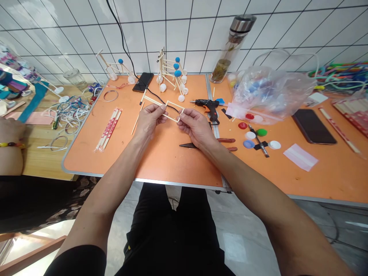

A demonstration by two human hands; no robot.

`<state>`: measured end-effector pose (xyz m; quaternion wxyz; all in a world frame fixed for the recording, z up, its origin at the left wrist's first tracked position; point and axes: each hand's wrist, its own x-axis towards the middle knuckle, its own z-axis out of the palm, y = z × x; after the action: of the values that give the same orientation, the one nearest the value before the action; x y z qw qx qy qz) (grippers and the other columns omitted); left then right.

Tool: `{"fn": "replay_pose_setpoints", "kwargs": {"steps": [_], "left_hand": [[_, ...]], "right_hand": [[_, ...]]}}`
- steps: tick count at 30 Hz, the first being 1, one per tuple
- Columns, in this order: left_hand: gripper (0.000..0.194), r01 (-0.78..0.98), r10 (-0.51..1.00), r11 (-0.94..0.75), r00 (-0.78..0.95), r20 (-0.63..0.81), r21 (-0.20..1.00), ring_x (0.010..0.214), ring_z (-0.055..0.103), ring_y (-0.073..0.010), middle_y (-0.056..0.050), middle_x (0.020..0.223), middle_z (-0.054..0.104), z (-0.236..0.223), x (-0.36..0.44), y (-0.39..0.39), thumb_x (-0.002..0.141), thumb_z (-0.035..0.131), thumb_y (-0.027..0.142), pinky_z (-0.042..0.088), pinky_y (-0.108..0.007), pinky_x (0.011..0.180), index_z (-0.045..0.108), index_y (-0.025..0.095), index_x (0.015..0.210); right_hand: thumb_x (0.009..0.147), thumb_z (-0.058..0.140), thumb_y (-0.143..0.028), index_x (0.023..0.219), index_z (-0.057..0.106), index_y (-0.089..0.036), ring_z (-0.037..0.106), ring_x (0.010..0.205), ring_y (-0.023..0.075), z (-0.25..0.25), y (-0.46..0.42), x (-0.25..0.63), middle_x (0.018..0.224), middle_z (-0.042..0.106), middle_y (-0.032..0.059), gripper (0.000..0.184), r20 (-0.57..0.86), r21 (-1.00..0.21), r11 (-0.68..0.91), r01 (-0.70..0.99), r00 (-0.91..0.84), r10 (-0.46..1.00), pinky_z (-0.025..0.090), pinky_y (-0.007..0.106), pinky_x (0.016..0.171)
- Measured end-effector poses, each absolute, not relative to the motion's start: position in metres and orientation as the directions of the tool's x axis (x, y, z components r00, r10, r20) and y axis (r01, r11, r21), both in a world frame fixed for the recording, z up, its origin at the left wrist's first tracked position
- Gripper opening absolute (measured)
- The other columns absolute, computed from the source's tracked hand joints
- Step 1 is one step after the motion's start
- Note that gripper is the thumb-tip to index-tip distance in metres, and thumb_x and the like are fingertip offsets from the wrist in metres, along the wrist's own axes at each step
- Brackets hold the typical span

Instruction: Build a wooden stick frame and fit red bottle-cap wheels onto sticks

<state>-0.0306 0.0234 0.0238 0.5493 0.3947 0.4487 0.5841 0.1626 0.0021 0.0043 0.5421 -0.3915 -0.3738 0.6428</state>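
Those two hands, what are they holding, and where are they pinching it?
A frame of thin sticks. The left hand pinches its left side; the right hand pinches its right side.

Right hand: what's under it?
A pliers-like tool: dark pointed tip showing on one side, reddish handles on the other. The right hand and wrist cover its middle, which can't be seen.

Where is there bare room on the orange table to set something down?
Front middle of the orange table, between your left hand, the red-handled tool and the front edge. Also front right, between the large phone, the pink-and-white packet and that edge. It's crowded around the glue gun, plastic bag and loose caps.
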Motion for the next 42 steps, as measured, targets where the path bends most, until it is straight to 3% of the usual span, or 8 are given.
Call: {"fn": "replay_pose_setpoints", "kwargs": {"steps": [6,27,34,42], "left_hand": [[0.032,-0.301,0.997,-0.013,-0.078,-0.011,0.954,0.059,0.069,-0.008,0.001,0.073,0.078,0.021,-0.032,0.025,0.087,0.104,0.032,0.056,-0.019,0.06,0.077,0.018,0.078],[0.027,-0.302,0.996,-0.003,-0.081,-0.022,0.953,0.06,0.068,-0.0075,0.001,0.073,0.078,0.023,-0.031,0.023,0.094,0.097,0.027,0.056,-0.019,0.061,0.077,0.019,0.077],[0.034,-0.247,0.994,0.023,-0.097,-0.049,0.969,0.061,0.067,-0.0076,0.001,0.075,0.078,0.027,-0.029,0.021,0.092,0.102,0.034,0.055,-0.019,0.063,0.074,0.02,0.078],[0.029,-0.255,0.991,0.018,-0.125,-0.051,0.967,0.06,0.063,-0.0074,0.001,0.074,0.075,0.031,-0.035,0.024,0.085,0.099,0.035,0.053,-0.02,0.059,0.076,0.021,0.076]], "right_hand": [[0.06,0.118,-0.056,0.1,0.083,-0.026,0.074,0.081,0.008,0.005,0.001,0.162,0.091,0.08,-0.0051,0.062,-0.105,-0.901,-0.137,-0.411,-0.098,0.99,0.062,0.016,0.071],[0.062,0.117,-0.054,0.101,0.082,-0.026,0.074,0.08,0.0078,0.006,0.001,0.162,0.092,0.08,-0.0056,0.059,-0.107,-0.901,-0.14,-0.411,-0.101,0.989,0.061,0.016,0.071],[0.064,0.115,-0.054,0.101,0.08,-0.027,0.073,0.082,0.0081,0.006,0.0,0.162,0.094,0.08,-0.0055,0.057,-0.112,-0.907,-0.143,-0.395,-0.101,0.989,0.061,0.017,0.072],[0.064,0.11,-0.043,0.097,0.08,-0.025,0.072,0.076,0.0072,0.01,0.002,0.162,0.088,0.08,-0.0052,0.048,-0.168,-0.901,-0.19,-0.39,-0.09,0.982,0.06,0.016,0.068]]}}
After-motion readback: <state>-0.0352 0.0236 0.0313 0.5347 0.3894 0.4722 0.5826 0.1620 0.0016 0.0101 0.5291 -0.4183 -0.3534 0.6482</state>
